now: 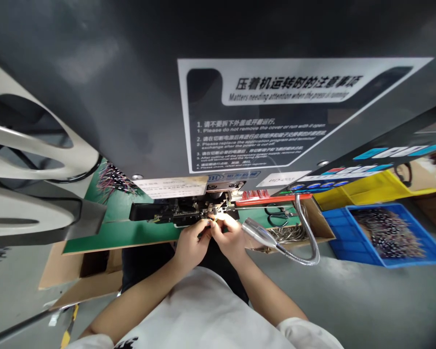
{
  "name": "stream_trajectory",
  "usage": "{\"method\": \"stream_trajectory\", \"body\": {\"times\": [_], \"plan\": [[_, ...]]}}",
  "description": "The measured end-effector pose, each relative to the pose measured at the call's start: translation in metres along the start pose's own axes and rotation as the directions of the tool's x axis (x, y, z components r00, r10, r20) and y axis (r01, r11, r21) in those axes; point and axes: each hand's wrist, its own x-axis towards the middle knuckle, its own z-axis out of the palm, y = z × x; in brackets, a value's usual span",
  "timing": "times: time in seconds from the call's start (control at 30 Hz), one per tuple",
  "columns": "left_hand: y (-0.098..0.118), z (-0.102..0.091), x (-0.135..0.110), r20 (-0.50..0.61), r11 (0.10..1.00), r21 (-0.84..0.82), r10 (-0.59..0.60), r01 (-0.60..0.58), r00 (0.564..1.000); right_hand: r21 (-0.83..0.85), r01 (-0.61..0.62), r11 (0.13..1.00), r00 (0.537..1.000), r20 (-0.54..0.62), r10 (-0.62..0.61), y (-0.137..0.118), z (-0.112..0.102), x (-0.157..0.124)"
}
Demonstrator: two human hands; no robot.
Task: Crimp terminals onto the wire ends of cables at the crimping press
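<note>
The left hand [191, 244] and right hand [229, 235] pinch thin wires [214, 219] (yellow-orange, partly hidden) tightly between their fingers [206, 226].

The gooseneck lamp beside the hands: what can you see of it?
This silver metal gooseneck lamp has a shiny tapered head on a ribbed, flexible neck. The neck starts at a red bar, curves round in a tight bend, then runs to the head, which sits just beside the person's right hand. No hand is holding it.
</note>
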Motion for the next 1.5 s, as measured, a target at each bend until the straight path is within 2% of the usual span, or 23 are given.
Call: {"method": "stream_trajectory", "body": {"times": [0.17,0.4,0.57,0.9,1.17,1.33,1.5], "plan": [[-0.003,0.001,-0.001,0.017,1.000,-0.005,0.010,-0.010,1.000,0.062,-0.060,0.996,0.998,-0.013,0.061,0.004,0.003,-0.004],[-0.003,0.003,-0.002,0.002,0.998,0.057,0.022,-0.022,1.000,0.026,-0.093,0.995,0.995,-0.030,0.094,0.003,0.003,-0.003],[-0.002,0.003,-0.002,-0.005,0.996,0.075,0.041,-0.040,0.999,0.045,-0.004,0.999,1.000,0.015,0.003,-0.002,0.000,-0.001],[0.001,0.002,-0.001,-0.013,0.994,0.101,0.042,-0.041,0.999,-0.009,-0.017,1.000,1.000,0.027,0.017,-0.002,-0.003,-0.001],[0.003,0.001,0.003,-0.052,0.989,0.142,0.040,-0.032,0.998,-0.072,0.055,0.996,0.998,-0.022,-0.057,-0.004,-0.002,0.004],[0.004,0.000,0.002,-0.029,0.993,0.119,0.030,-0.026,0.999,-0.029,0.020,0.999,1.000,-0.018,-0.021,0.000,-0.001,0.000],[0.004,0.000,0.001,-0.001,0.995,0.091,0.038,-0.038,0.999,-0.054,-0.018,0.998,0.999,-0.029,0.016,0.001,-0.002,-0.003]]}}
